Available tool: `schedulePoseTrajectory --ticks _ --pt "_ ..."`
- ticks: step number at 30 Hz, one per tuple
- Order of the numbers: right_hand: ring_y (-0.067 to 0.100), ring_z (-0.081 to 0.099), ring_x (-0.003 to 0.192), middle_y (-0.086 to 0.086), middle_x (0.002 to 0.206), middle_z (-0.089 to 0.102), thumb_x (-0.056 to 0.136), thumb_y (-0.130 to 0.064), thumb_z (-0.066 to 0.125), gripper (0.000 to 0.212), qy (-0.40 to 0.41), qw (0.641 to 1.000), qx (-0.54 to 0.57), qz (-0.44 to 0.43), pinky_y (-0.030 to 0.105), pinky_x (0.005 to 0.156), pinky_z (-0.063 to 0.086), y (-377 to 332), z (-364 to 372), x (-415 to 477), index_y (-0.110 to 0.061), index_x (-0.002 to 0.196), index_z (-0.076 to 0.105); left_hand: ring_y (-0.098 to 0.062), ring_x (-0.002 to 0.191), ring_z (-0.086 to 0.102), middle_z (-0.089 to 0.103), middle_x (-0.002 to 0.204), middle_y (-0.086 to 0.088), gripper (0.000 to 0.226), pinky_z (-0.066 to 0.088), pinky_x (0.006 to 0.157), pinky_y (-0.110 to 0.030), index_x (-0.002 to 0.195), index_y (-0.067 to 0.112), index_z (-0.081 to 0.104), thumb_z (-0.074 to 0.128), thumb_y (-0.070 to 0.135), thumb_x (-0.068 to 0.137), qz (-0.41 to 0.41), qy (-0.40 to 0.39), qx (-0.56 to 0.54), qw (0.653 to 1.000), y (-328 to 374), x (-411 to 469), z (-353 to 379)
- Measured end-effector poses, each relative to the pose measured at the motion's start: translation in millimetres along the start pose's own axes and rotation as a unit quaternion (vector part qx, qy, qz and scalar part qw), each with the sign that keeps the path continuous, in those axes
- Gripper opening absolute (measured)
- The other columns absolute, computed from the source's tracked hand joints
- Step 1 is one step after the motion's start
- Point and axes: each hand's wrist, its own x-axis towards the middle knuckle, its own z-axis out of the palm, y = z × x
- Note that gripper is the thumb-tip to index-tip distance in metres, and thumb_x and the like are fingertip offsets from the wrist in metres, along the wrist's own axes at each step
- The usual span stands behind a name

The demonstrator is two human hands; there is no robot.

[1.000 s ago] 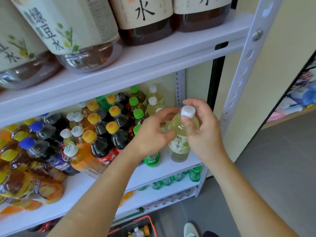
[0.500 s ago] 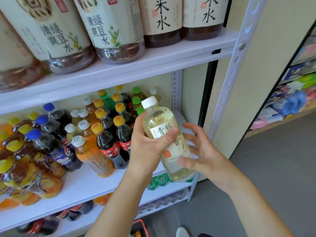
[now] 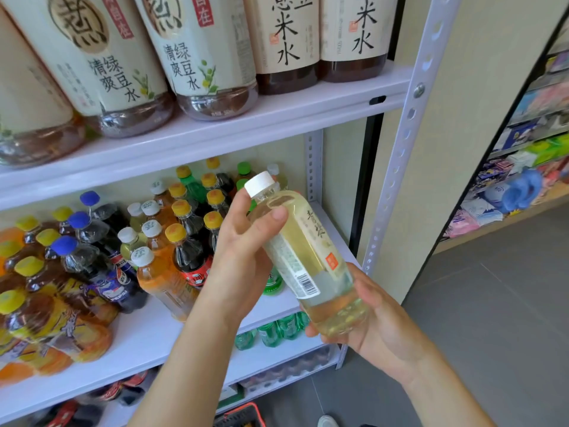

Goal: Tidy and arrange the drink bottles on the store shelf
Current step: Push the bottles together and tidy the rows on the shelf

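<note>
i'm checking the pale tea bottle (image 3: pixel 303 254): left hand (image 3: pixel 243 257) grips its shoulder, right hand (image 3: pixel 374 322) cups its base. next, stand it upright on the shelf (image 3: pixel 277 303).

Bottle (image 3: pixel 303 251) before shelf (image 3: pixel 144 331), between hands (image 3: pixel 243 257)

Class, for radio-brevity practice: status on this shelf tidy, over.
Left hand grips pale-yellow bottle high, right hand cups its base. Bottle tilted, held off middle shelf. Green bottle stands on shelf behind left hand.
</note>
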Motion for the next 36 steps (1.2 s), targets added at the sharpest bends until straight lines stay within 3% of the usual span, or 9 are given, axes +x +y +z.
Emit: schedulePoseTrajectory --ticks 4,7,13,19,24,27,30,33,36 --pt "0.030 0.071 0.072 0.022 0.101 0.070 0.078 -0.060 0.069 0.067 -0.025 0.997 0.059 0.053 0.030 0.062 0.057 2.5 -0.3 2.5 -0.010 0.123 0.065 -0.037 0.109 0.063 0.067 0.114 -0.015 0.075 0.050 0.096 -0.051 0.126 0.014 0.057 0.091 0.029 0.061 -0.006 -0.048 0.016 0.999 6.7 1.0 -2.0" --pt "0.029 0.070 0.071 0.023 0.099 0.070 0.075 -0.063 0.069 0.071 -0.024 0.996 0.061 0.060 0.031 0.063 0.057 2.3 -1.7 4.7 -0.008 0.122 0.066 -0.030 0.096 0.069 0.072 0.103 -0.011 0.057 0.057 0.083 -0.042 0.113 0.019 0.064 0.088 0.023 0.062 0.026 -0.012 0.058 0.998 6.0 0.9 0.0" --pt "0.034 0.063 0.109 0.019 0.127 0.062 0.071 -0.047 0.082 0.068 0.049 0.998 0.029 0.000 0.035 0.074 0.056 2.0 -5.0 7.2 -0.020 0.129 0.060 -0.023 0.091 0.072 0.074 0.096 -0.004 0.053 0.058 0.073 -0.034 0.108 0.019 0.060 0.086 0.025 0.063 0.087 0.054 0.130 0.986 4.4 -1.3 3.7" --pt "0.050 0.055 0.119 0.026 0.131 0.057 0.077 -0.022 0.081 0.065 0.028 0.999 0.011 -0.039 0.039 0.086 0.056 5.5 -8.6 6.3 -0.020 0.134 0.051 -0.015 0.084 0.068 0.066 0.094 0.001 0.063 0.056 0.072 -0.028 0.117 0.027 0.052 0.087 0.029 0.065 0.092 0.065 0.176 0.978 9.1 0.3 5.9" --pt "0.041 0.070 0.095 0.030 0.121 0.063 0.079 -0.052 0.074 0.072 -0.004 0.996 0.073 0.049 0.035 0.067 0.061 14.4 -7.6 5.3 -0.009 0.133 0.056 -0.029 0.100 0.065 0.068 0.114 -0.015 0.046 0.053 0.087 -0.047 0.114 0.023 0.058 0.077 0.032 0.073 0.024 0.010 0.138 0.990 23.3 6.0 0.4" --pt "0.033 0.073 0.084 0.027 0.104 0.070 0.084 -0.067 0.054 0.074 -0.067 0.985 0.105 0.123 0.030 0.060 0.059 17.6 -4.8 6.6 -0.004 0.123 0.065 -0.039 0.110 0.063 0.066 0.122 -0.021 0.056 0.051 0.093 -0.051 0.124 0.016 0.049 0.076 0.014 0.075 -0.022 -0.037 0.112 0.993 23.8 8.4 -4.6" --pt "0.029 0.074 0.078 0.022 0.094 0.073 0.084 -0.071 0.035 0.080 -0.096 0.976 0.124 0.150 0.027 0.056 0.058 18.5 -6.8 8.5 -0.007 0.116 0.068 -0.040 0.108 0.066 0.069 0.116 -0.020 0.066 0.054 0.091 -0.051 0.125 0.016 0.048 0.081 0.020 0.068 -0.020 -0.026 0.125 0.992 21.1 9.2 -5.4" --pt "0.032 0.073 0.079 0.025 0.095 0.072 0.081 -0.073 0.040 0.083 -0.094 0.976 0.126 0.149 0.030 0.058 0.058 18.2 -8.9 10.4 -0.004 0.118 0.066 -0.036 0.097 0.071 0.073 0.106 -0.017 0.068 0.058 0.078 -0.045 0.125 0.012 0.047 0.085 0.017 0.069 0.000 0.024 0.128 0.991 18.0 10.9 -2.4" --pt "0.035 0.067 0.099 0.025 0.117 0.065 0.079 -0.071 0.057 0.081 -0.045 0.988 0.108 0.102 0.038 0.069 0.059 19.0 -6.3 13.4 -0.006 0.128 0.061 -0.033 0.090 0.073 0.074 0.100 -0.017 0.064 0.059 0.070 -0.037 0.120 0.015 0.049 0.084 0.019 0.067 0.024 0.069 0.133 0.988 15.6 11.7 0.4"
